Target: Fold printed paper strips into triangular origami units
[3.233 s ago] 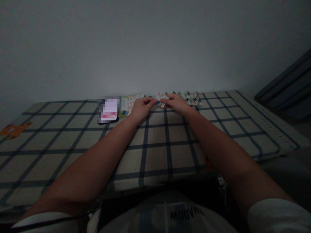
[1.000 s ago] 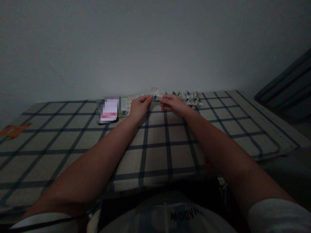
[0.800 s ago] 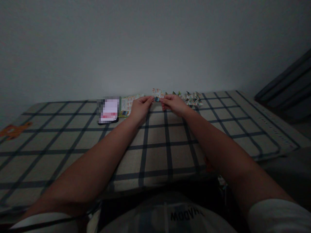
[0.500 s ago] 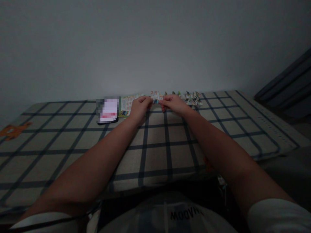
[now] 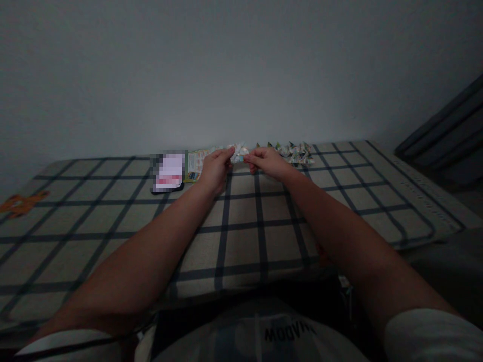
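A small printed piece of paper point(image 5: 239, 152), mostly white with creases and folds, is held up between my two hands near the far side of the table. My left hand point(image 5: 217, 167) pinches its left side with thumb and fingers. On the opposite edge, the thumb and fingertips of my right hand point(image 5: 266, 160) are closed on the same paper. Several folded paper pieces point(image 5: 300, 152) with pointed tips lie in rows just beyond my right hand. Printed paper sheets point(image 5: 194, 163) lie left of my left hand, which partly covers them.
A phone point(image 5: 168, 173) with a lit, blurred screen lies on the far left of the checked tablecloth point(image 5: 245, 211). An orange shape point(image 5: 23, 203) is at the left edge. A plain wall point(image 5: 241, 70) rises behind the table, and dark curtain-like folds point(image 5: 449, 130) hang at right.
The paper between my hands has turned or been folded; a whiter, creased surface shows instead of the flatter printed one. Both hands keep nearly the same place.
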A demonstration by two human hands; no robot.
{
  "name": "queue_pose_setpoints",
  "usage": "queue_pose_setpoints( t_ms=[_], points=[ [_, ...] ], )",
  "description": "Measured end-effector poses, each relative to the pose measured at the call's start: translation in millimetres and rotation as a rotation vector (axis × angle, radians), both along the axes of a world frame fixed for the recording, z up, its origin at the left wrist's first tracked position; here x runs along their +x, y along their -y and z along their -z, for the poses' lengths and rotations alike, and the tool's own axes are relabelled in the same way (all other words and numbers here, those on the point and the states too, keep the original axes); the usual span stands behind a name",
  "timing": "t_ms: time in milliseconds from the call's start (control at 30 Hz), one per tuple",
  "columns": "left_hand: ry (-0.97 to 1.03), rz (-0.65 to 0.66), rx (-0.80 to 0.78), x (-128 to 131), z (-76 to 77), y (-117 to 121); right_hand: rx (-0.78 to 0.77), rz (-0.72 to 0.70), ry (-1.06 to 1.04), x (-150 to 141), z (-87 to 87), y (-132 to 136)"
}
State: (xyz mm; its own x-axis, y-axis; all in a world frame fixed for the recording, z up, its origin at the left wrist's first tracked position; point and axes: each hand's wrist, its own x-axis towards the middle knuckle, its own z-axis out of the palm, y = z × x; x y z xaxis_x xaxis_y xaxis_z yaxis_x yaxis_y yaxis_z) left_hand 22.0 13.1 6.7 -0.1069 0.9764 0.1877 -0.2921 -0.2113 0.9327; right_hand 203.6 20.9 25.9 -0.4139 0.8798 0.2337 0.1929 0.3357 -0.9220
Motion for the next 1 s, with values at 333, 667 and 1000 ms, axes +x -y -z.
queue_pose_setpoints(
  t_ms=[333, 667, 1000],
  points=[
    [-0.209, -0.015, 0.118, -7, -2.5, 2, -0.013, 0.062, -0.037, 3, 0.4, -3],
    [-0.31, 0.031, 0.094, -3, -5.8, 8, -0.174, 0.101, -0.341, 5, 8.4, -14],
    [-0.048, 0.125, -0.049, 0, -12.6, 14, -0.158, 0.02, -0.464, 8, 15.9, -22]
  ],
)
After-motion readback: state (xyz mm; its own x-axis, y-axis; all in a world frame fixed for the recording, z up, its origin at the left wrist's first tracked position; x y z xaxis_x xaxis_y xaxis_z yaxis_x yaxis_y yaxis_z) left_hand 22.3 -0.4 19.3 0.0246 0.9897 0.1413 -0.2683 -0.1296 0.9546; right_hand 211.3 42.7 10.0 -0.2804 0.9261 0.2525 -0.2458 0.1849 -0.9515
